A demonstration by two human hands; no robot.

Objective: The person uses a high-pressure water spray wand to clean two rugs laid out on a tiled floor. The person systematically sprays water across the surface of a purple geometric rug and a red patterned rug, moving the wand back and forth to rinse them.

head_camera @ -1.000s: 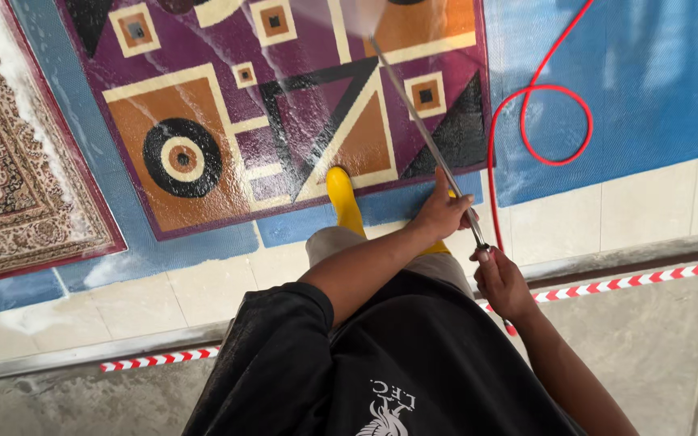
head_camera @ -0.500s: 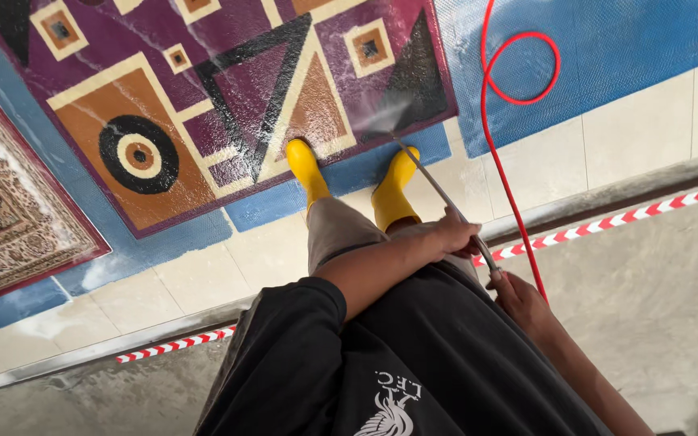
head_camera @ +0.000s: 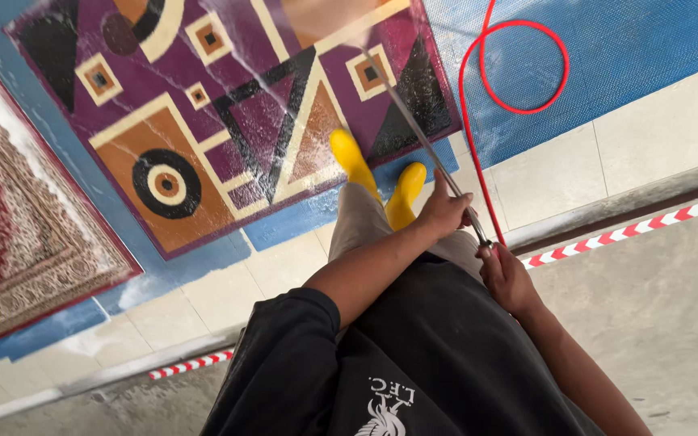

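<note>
Hands were both closed on a long metal spray lance: the left hand gripped the shaft forward to steer it, the right hand wrapped the rear grip where the red hose joins, giving two-point control. The nozzle end sat over the purple patterned rug, which showed wet streaks, beyond the yellow boots. Compared with half a second earlier, the lance pointed further out across the rug and the view had shifted toward it.
</note>
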